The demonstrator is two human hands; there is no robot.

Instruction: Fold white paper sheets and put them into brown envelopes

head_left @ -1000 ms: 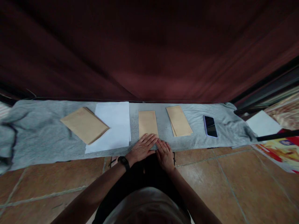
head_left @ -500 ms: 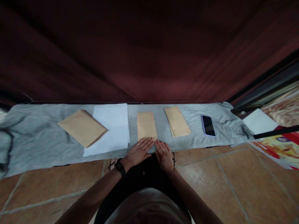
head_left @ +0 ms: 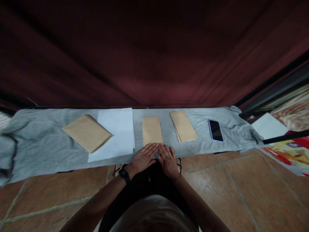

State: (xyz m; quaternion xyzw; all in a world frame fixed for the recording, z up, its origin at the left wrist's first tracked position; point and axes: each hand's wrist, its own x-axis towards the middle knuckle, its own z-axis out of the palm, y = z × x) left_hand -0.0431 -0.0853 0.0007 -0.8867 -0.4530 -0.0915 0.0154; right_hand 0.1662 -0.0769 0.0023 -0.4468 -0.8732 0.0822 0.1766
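A brown paper envelope point(head_left: 152, 130) with red print near its far right corner lies flat in front of me. My left hand point(head_left: 144, 157) rests flat across its near edge, fingers stretched out, a dark band on the wrist. Beside it, my right hand point(head_left: 169, 160) presses outstretched fingers on the near right corner. The fingertips of both hands almost meet and cover the envelope's near end. To the right lies a small pile of brown envelopes point(head_left: 184, 126). On the left, a thicker stack of envelopes point(head_left: 87, 132) partly covers white paper sheets point(head_left: 122, 129).
A grey cloth point(head_left: 48, 145) covers the long narrow table. On its right part lies a phone point(head_left: 215, 130) with a purple edge. Behind the table hangs a dark red curtain point(head_left: 154, 64). A white sheet point(head_left: 269, 126) and a colourful printed package point(head_left: 289, 153) are at the far right.
The fingers of my right hand have slid slightly left along the envelope's near edge, closer to my left hand. The envelope stays in place; the view has shifted very slightly.
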